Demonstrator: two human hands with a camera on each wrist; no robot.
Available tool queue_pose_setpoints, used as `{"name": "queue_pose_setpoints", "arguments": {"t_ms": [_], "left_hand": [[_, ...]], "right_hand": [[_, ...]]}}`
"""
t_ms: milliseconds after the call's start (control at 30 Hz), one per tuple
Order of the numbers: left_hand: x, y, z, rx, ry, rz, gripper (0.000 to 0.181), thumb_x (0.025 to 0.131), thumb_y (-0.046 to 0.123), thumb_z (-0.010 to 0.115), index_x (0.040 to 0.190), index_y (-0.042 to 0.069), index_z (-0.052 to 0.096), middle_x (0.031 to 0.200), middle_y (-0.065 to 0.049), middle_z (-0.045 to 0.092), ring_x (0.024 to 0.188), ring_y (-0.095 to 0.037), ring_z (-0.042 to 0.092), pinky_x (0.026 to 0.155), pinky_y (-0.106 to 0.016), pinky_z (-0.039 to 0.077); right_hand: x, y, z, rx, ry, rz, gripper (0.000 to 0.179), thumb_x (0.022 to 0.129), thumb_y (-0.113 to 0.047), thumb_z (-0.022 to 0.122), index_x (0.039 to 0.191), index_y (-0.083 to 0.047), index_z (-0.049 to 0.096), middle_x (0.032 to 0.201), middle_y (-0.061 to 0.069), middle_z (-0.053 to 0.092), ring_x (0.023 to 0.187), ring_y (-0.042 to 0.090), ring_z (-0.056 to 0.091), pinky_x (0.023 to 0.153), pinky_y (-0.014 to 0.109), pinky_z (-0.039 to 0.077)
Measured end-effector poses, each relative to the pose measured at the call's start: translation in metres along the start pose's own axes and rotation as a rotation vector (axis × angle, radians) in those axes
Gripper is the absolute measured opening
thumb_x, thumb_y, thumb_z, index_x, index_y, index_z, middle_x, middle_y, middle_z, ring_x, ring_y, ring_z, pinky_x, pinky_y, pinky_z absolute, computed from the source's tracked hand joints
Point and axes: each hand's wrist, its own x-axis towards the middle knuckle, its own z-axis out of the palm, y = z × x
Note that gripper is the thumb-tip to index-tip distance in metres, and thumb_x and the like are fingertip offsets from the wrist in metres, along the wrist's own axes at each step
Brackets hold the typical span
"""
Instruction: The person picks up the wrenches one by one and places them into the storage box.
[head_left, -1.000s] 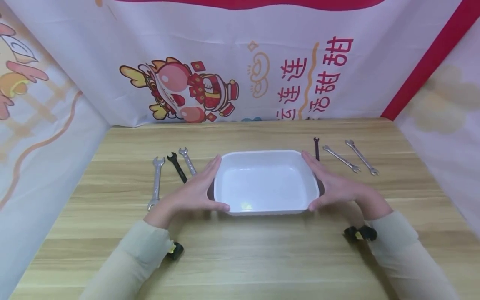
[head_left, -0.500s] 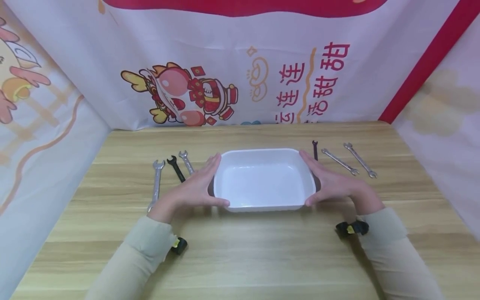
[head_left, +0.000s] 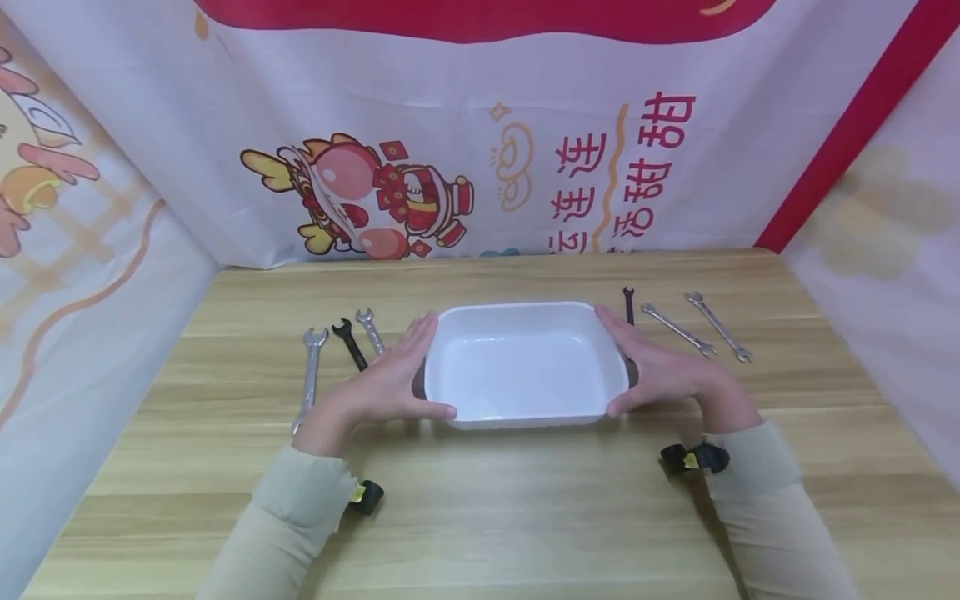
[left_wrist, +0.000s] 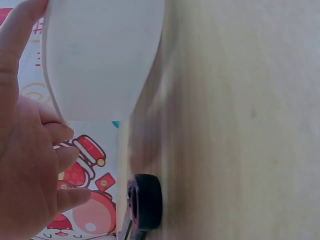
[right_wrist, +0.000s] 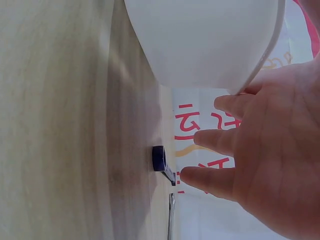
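Note:
A white rectangular baking dish (head_left: pixel 525 375) with rounded corners is held level between both hands in the head view, nothing inside it. My left hand (head_left: pixel 384 385) grips its left end, thumb at the near corner and fingers toward the far one. At the right end, my right hand (head_left: pixel 663 371) holds it in the same way, mirrored. The left wrist view shows the dish's outer wall (left_wrist: pixel 100 60) close over the wooden table, the lower fingers spread beside it. In the right wrist view, several fingertips (right_wrist: pixel 207 136) extend past the dish wall.
Left of the dish lie a large silver wrench (head_left: pixel 311 371), a black wrench (head_left: pixel 349 342) and a small silver wrench (head_left: pixel 371 331), partly behind the left hand. Right lie a small dark wrench (head_left: pixel 629 306) and two silver ones. A printed curtain (head_left: pixel 360 83) borders the wooden table (head_left: pixel 510 517).
The head view has tilted slightly, so table and wrenches sit lower. Both forearms have drawn a little inward. The dish stays in both hands, set slightly farther back relative to the wrenches.

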Motion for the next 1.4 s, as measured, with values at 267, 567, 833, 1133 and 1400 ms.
{"name": "queue_pose_setpoints", "arguments": {"t_ms": [267,567,833,1133,1400], "left_hand": [[0.004,0.01,0.005,0.049,0.014,0.002,0.131,0.072,0.069,0.075,0.16,0.022,-0.011,0.167,0.006,-0.016,0.155,-0.02,-0.014,0.124,-0.058,0.006],[0.011,0.017,0.012,0.063,0.029,-0.001,0.134,0.07,0.073,0.074,0.159,0.023,-0.014,0.163,0.01,-0.024,0.153,-0.015,-0.02,0.124,-0.056,-0.002],[0.011,0.017,0.014,0.073,0.036,0.004,0.139,0.067,0.074,0.075,0.158,0.022,-0.016,0.163,0.008,-0.025,0.154,-0.016,-0.019,0.126,-0.051,0.001],[0.012,0.015,0.016,0.087,0.046,0.016,0.14,0.067,0.074,0.075,0.158,0.02,-0.016,0.163,0.008,-0.024,0.154,-0.015,-0.018,0.126,-0.05,0.001],[0.012,0.015,0.016,0.115,0.048,0.028,0.14,0.067,0.076,0.074,0.158,0.017,-0.016,0.164,0.005,-0.024,0.154,-0.017,-0.017,0.126,-0.051,0.003]], "right_hand": [[0.0,-0.001,-0.001,-0.027,0.001,0.016,0.138,0.069,-0.035,0.09,0.159,-0.018,-0.013,0.168,0.017,-0.009,0.153,0.044,0.001,0.117,0.071,0.014],[0.001,-0.001,0.001,0.0,-0.005,-0.008,0.137,0.07,-0.032,0.09,0.159,-0.018,-0.013,0.168,0.016,-0.01,0.153,0.044,0.001,0.117,0.071,0.014],[0.001,0.001,0.001,-0.01,0.0,-0.007,0.136,0.069,-0.034,0.089,0.16,-0.021,-0.012,0.168,0.015,-0.007,0.153,0.043,0.003,0.116,0.071,0.016],[0.0,-0.002,-0.001,0.032,-0.014,0.01,0.136,0.071,-0.03,0.089,0.16,-0.02,-0.012,0.168,0.016,-0.004,0.152,0.044,0.007,0.117,0.069,0.017],[-0.005,-0.001,-0.013,0.023,0.106,0.095,0.104,0.091,-0.03,0.071,0.161,-0.022,-0.005,0.169,0.013,0.001,0.154,0.043,0.006,0.116,0.071,0.014]]}}
